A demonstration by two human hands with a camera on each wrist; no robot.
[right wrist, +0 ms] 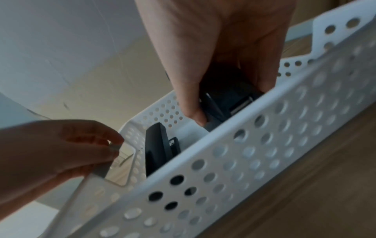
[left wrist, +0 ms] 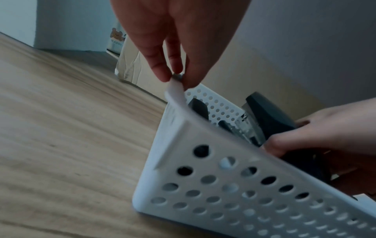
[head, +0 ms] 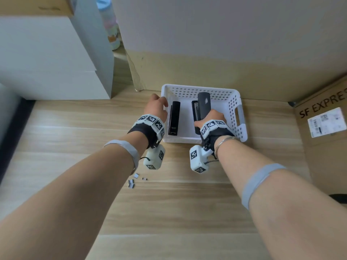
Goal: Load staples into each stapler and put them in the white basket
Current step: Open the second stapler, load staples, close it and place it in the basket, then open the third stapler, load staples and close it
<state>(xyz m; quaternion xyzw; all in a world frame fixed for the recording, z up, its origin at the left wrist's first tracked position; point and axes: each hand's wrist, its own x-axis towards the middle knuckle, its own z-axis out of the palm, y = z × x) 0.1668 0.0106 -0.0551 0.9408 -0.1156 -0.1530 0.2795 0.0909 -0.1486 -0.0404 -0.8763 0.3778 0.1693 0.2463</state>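
While the right hand [head: 212,117] grips the rear end of the grey stapler [head: 203,106], fingers and thumb wrapped round it, that stapler sits inside the white basket [head: 235,102], right of centre, its nose aimed at the basket's far wall. From the right wrist view the thumb [right wrist: 193,112] presses down one side of the stapler [right wrist: 227,99] and the other fingers curl over the opposite side, just inside the basket's near wall [right wrist: 264,145]. Over on the basket's left rim, the left hand [head: 156,107] is pinching: in the left wrist view the fingertips [left wrist: 162,72] close on the top edge of the rim [left wrist: 175,90], with something small and silvery between them, too blurred to name. A black stapler [head: 174,118] lies flat on the basket floor, left of the grey one and parallel to it, apart from it. The basket rests on the wooden table [head: 187,212], backed close against a cardboard wall [head: 225,72]. Short of the basket, on the near-left side under the left forearm, a few loose staple pieces [head: 134,182] lie scattered on the wood. Right of the basket stands a brown box [head: 323,117] printed SF EXPRESS.
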